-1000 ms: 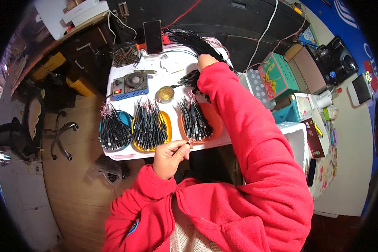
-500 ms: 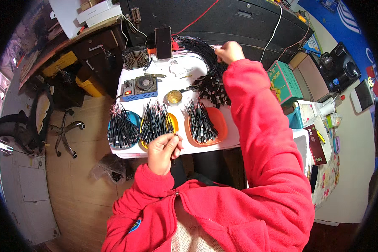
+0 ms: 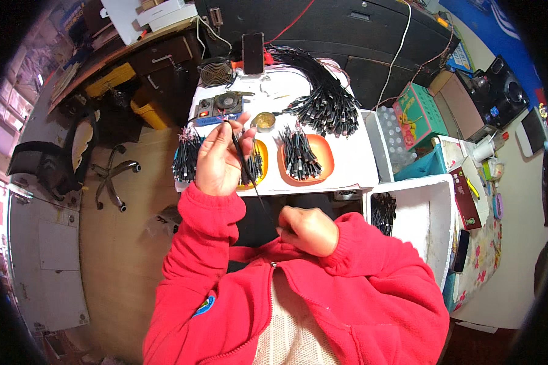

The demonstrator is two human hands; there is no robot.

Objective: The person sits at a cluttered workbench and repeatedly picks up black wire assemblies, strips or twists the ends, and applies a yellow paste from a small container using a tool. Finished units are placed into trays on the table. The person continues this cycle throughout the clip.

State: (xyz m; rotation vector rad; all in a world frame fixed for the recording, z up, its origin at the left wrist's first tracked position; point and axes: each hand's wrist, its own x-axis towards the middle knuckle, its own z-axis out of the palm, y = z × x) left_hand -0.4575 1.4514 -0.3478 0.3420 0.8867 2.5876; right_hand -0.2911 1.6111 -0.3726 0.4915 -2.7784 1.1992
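Observation:
My left hand [image 3: 220,159] is raised over the table's near edge, its fingers pinching a thin black cable [image 3: 245,161]. The cable slants down toward my right hand [image 3: 309,231], which is closed around its lower end in front of my jacket. Behind the left hand are a yellow bowl [image 3: 262,149] and a mostly covered blue bowl, both with short black cables. An orange bowl [image 3: 327,162] to the right carries another bunch of cables [image 3: 298,155]. A large bundle of long black cables [image 3: 329,103] lies at the table's back right.
A blue box-shaped device [image 3: 208,119] and a round tin [image 3: 264,121] stand behind the bowls. At the back, a phone [image 3: 253,53] stands upright near a fan [image 3: 217,74]. To the right sits a white foam box [image 3: 435,213] with more black cables inside.
My right hand has come back from the big bundle to near my body, now with a cable. The left hand has risen and turned, and the view has shifted slightly.

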